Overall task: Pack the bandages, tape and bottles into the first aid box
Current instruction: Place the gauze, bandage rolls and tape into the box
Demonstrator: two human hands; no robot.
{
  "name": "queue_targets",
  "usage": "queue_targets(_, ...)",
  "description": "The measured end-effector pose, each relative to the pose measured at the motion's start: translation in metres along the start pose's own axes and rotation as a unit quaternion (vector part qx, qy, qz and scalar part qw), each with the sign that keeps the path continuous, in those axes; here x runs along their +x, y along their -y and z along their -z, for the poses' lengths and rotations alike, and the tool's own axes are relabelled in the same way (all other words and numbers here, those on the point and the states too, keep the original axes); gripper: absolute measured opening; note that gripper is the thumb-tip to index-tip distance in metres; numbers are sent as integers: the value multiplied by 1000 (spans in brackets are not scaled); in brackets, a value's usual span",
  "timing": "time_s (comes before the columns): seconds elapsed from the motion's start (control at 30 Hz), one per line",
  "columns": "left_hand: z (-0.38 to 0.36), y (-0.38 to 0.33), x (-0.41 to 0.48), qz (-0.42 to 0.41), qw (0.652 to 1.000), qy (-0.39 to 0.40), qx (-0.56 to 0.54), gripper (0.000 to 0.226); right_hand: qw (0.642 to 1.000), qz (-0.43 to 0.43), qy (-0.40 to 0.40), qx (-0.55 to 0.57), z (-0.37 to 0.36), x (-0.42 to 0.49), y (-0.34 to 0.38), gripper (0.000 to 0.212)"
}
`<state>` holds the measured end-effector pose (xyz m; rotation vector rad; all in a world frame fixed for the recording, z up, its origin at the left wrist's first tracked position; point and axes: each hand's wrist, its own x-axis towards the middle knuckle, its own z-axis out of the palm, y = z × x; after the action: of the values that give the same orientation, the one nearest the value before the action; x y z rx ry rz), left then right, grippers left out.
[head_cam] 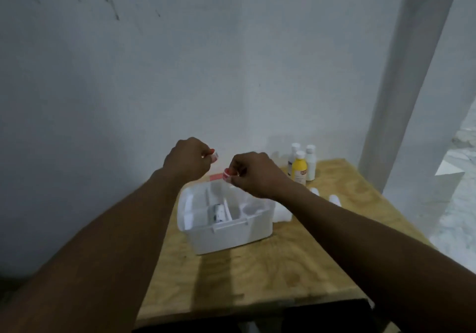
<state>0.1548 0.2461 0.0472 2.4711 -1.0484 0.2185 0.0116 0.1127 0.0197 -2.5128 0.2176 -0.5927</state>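
Small white piece (215,155) pinched in my left hand (186,158), above box's far rim, 11 o'clock. Looks light, soft; what it is, can't tell. Right hand (253,174) clenched on red-and-white bit (227,173), 12 o'clock. Box (224,219) open below, one white roll (219,213) inside. Bottles (300,166) stand at 2 o'clock: rigid, take by body. White rolls (282,213) beside box, squashy.

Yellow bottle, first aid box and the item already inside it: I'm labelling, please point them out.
yellow bottle (299,171), head view, yellow body.
first aid box (231,237), head view, front wall.
packed item (219,215), head view, its top face.
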Motion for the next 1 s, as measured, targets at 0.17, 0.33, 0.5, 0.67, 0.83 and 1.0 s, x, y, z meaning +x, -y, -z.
queue_targets(0.17,-2,30,-16,5,999,42,-14,26,997,30,56,-48,-33,-2,13,23)
queue_targets(0.33,-9,33,-20,9,998,50,-35,27,988,37,93,-121,-45,1,15,23)
queue_targets(0.5,-14,28,-21,24,997,38,-70,24,977,38,131,-161,-45,7,17,22)
queue_targets(0.67,-17,26,-22,27,997,29,-72,23,984,46,142,-93,-31,0,13,26)
queue_targets(0.83,-26,19,-21,7,996,60,-69,19,995,25,83,-56,-16,-6,-4,25)
queue_targets(1.0,-32,9,-21,-19,995,96,-21,15,996,8,76,-54,-14,-8,-17,24)
